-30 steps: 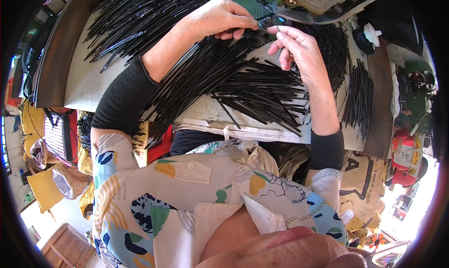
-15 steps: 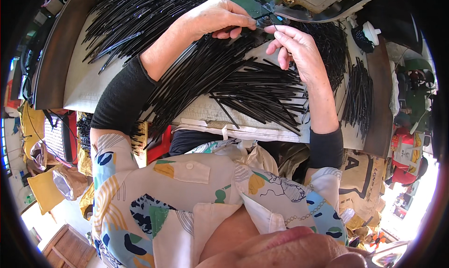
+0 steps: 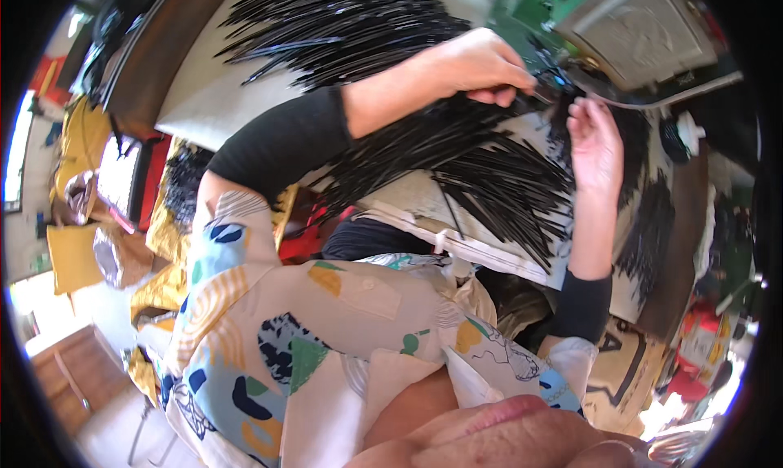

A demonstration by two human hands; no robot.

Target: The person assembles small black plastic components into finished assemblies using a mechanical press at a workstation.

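My left hand (image 3: 489, 66) is at the machine end of the table, fingers curled and pressed together; whatever lies between the fingertips is too small and blurred to name. Close by on the right, my right hand (image 3: 597, 146) is raised with its fingers loosely bent and apart, nothing visible in them. A dark, bluish-glinting working part (image 3: 561, 80) of a green machine (image 3: 522, 15) sits just beyond both hands. Beneath my left forearm spreads a pile of thin black strips (image 3: 408, 146). A second bunch of black strips (image 3: 506, 195) fans out nearer my body.
More black strips (image 3: 342, 27) cover the far left of the pale tabletop (image 3: 200, 101). A grey metal plate (image 3: 636, 31) tops the machine. Another bundle of strips (image 3: 648, 231) lies by the right wooden edge (image 3: 681, 248). Yellow sacks (image 3: 77, 256) stand at the left.
The view has turned, shifting the table and machine in the picture. My hands, close together at a thin black strip before, are now farther apart, and my right fingers have loosened.
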